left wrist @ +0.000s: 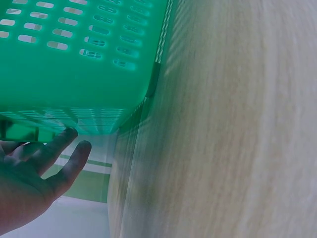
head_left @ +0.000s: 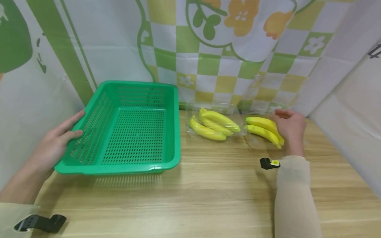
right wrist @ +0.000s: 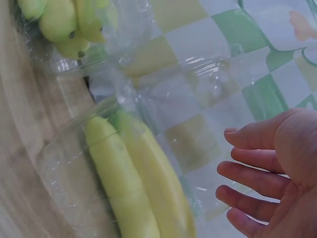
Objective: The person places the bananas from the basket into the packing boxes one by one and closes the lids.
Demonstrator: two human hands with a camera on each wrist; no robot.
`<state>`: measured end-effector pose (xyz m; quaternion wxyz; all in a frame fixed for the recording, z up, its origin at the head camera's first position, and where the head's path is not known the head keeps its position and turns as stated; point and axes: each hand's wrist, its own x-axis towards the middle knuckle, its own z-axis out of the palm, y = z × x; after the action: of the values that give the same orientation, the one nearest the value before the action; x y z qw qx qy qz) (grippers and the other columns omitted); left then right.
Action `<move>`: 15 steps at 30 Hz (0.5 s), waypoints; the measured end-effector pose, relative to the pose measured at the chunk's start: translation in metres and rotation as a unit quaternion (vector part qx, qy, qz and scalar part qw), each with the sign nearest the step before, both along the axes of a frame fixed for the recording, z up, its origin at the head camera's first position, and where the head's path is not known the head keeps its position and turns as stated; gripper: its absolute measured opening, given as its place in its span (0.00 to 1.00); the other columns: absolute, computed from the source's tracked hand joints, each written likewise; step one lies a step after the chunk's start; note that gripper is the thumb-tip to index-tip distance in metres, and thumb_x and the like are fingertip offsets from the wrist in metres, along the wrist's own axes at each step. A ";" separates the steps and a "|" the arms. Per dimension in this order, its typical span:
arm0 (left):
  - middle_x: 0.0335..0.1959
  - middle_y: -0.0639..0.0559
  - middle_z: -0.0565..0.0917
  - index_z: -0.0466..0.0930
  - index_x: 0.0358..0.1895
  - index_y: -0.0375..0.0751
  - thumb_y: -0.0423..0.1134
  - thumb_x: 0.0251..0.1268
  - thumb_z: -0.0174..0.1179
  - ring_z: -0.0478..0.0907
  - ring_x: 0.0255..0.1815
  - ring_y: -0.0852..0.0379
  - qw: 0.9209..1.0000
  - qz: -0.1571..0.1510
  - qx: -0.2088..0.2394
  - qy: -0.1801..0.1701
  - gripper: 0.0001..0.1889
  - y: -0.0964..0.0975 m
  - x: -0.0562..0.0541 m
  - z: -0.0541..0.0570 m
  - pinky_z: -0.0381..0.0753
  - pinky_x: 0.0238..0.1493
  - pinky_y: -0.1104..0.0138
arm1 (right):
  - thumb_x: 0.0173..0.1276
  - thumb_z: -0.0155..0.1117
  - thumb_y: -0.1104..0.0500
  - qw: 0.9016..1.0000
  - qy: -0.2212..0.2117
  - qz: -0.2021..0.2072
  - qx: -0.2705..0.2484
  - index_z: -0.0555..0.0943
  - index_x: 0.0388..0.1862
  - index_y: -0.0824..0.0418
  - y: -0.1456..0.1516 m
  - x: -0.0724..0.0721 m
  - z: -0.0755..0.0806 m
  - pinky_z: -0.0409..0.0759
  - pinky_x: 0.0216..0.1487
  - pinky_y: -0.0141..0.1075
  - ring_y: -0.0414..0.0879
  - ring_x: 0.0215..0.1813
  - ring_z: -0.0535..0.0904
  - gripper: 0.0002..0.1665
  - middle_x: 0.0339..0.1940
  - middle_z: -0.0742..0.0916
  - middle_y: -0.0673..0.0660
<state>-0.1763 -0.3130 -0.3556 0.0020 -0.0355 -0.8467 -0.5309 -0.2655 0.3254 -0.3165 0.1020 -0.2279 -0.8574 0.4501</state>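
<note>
A green plastic basket point(head_left: 135, 169) with slotted sides and bottom stands at the left, nothing inside it. My left hand point(head_left: 55, 147) grips its left rim, thumb on the inner side; in the left wrist view its fingers point(left wrist: 69, 163) lie beside the basket wall. At the right, two yellow bananas point(head_left: 263, 134) lie in a clear plastic clamshell box point(right wrist: 64, 168) whose lid point(right wrist: 213, 84) is raised. Over the right end of these bananas is my right hand point(head_left: 290, 127), fingers loosely bent and holding nothing; the right wrist view shows them apart from the fruit.
Left of the open box stands another clear box point(head_left: 192, 107) with several bananas point(head_left: 218, 119). Both boxes are near the back of the wooden table point(head_left: 214, 195). A patterned cloth point(head_left: 208, 66) hangs behind, with pale walls point(head_left: 351, 115) at the sides.
</note>
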 end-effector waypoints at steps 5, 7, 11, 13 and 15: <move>0.87 0.72 0.39 0.43 0.88 0.64 0.49 0.90 0.41 0.22 0.88 0.40 1.000 -0.005 0.004 0.001 0.31 -0.001 0.001 -0.001 0.15 0.78 0.30 | 0.77 0.66 0.42 1.000 0.018 0.010 0.019 0.79 0.75 0.52 -0.005 0.002 0.008 0.76 0.75 0.45 0.52 0.75 0.77 0.32 0.75 0.83 0.56; 0.87 0.71 0.38 0.43 0.88 0.64 0.50 0.90 0.41 0.22 0.88 0.40 1.000 -0.005 0.003 0.001 0.31 -0.001 0.001 -0.001 0.15 0.78 0.29 | 0.77 0.66 0.41 0.999 0.027 0.013 0.030 0.80 0.74 0.52 -0.007 0.003 0.012 0.77 0.73 0.43 0.51 0.72 0.78 0.32 0.73 0.84 0.57; 0.88 0.71 0.38 0.43 0.88 0.64 0.50 0.90 0.41 0.23 0.88 0.39 1.000 -0.006 0.000 0.003 0.32 -0.001 0.001 0.000 0.16 0.78 0.29 | 0.75 0.67 0.40 0.998 0.039 0.016 0.037 0.81 0.73 0.52 -0.012 0.006 0.019 0.78 0.68 0.38 0.45 0.67 0.80 0.32 0.70 0.86 0.55; 0.88 0.70 0.38 0.43 0.88 0.63 0.50 0.90 0.41 0.23 0.88 0.39 1.000 -0.007 -0.001 0.005 0.32 -0.001 0.001 0.000 0.16 0.78 0.29 | 0.75 0.67 0.39 0.998 0.045 0.019 0.039 0.81 0.72 0.52 -0.014 0.008 0.022 0.79 0.66 0.35 0.43 0.66 0.80 0.32 0.68 0.86 0.53; 0.88 0.68 0.38 0.43 0.88 0.63 0.50 0.90 0.41 0.23 0.88 0.39 1.000 -0.009 -0.001 0.006 0.32 0.000 0.000 0.000 0.16 0.79 0.30 | 0.75 0.67 0.40 0.998 0.049 0.019 0.045 0.82 0.72 0.51 -0.015 0.009 0.026 0.79 0.63 0.32 0.40 0.64 0.80 0.32 0.66 0.87 0.51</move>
<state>-0.1765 -0.3126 -0.3561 0.0023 -0.0464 -0.8469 -0.5298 -0.2560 0.3103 -0.2907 0.1456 -0.1840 -0.8748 0.4239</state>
